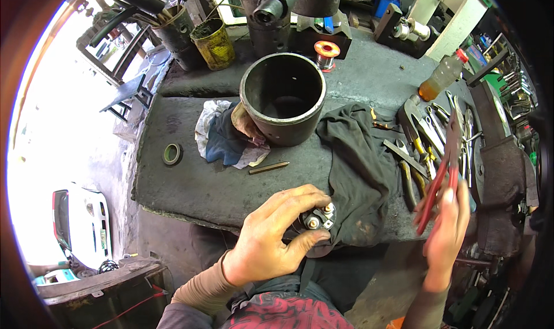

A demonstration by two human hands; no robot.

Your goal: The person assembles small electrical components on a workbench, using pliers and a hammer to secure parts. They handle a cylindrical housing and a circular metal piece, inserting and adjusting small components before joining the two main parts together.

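At the bench's near edge, my left hand (271, 231) curls its fingers and thumb around a small round starter solenoid (320, 222). Its end faces up, showing two copper-coloured terminal bolts. On the right, my right hand (447, 237) grips red-handled pliers (443, 182), their jaws pointing away from me and the handles spread. The pliers are raised over the tool pile. A dark cloth (360, 179) lies just beyond the solenoid, bunched on the bench. A short brown pencil-like stick (269, 168) rests a little farther off.
A thick metal cylinder (288, 133) stands mid-bench beside crumpled rags (222, 136). A tape roll (172, 153) lies left. Solder wire (326, 55) and a yellow can (213, 43) stand behind. Spanners (438, 124), a hammer (411, 121) and a bottle (443, 75) crowd the right.
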